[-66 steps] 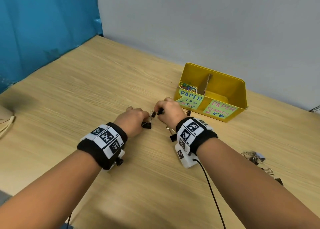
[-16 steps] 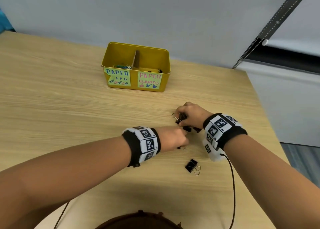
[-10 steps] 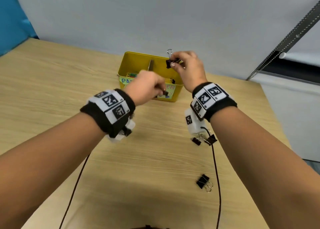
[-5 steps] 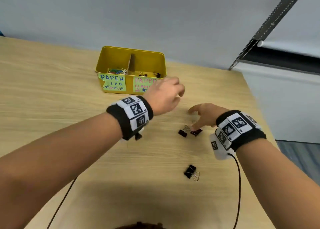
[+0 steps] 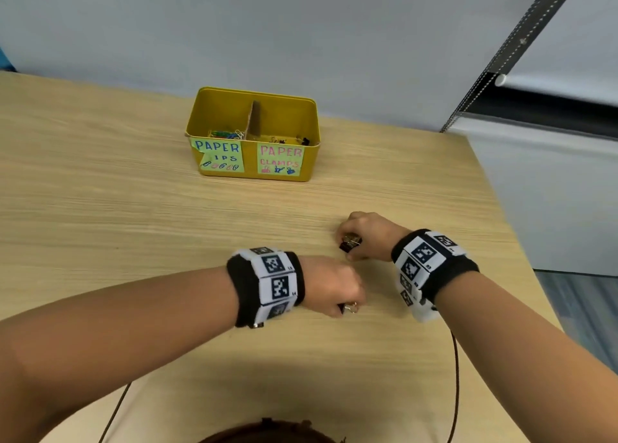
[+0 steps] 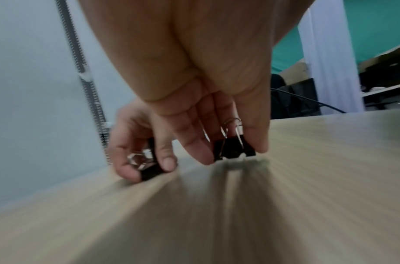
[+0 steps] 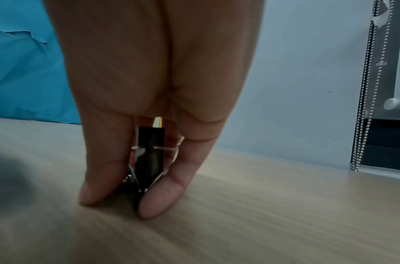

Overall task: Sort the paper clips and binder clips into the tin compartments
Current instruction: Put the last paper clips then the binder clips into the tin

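The yellow tin (image 5: 254,175) stands at the back of the wooden table. Its left compartment holds coloured paper clips (image 5: 224,134) and its right one holds black binder clips (image 5: 291,140). My left hand (image 5: 334,288) is down on the table and pinches a black binder clip (image 6: 234,149) between thumb and fingers. Just beyond it, my right hand (image 5: 364,235) pinches black binder clips (image 7: 149,160) against the table top; that grip also shows in the left wrist view as a black clip (image 6: 149,171).
The table's right edge (image 5: 501,208) runs close to my right hand. A black cable (image 5: 456,375) trails from my right wrist toward me. A bead chain (image 7: 364,89) hangs by the wall at the right.
My left hand has dropped from near the tin onto the lone clip nearer me. My right hand has closed its fingers round the clips it was reaching for.
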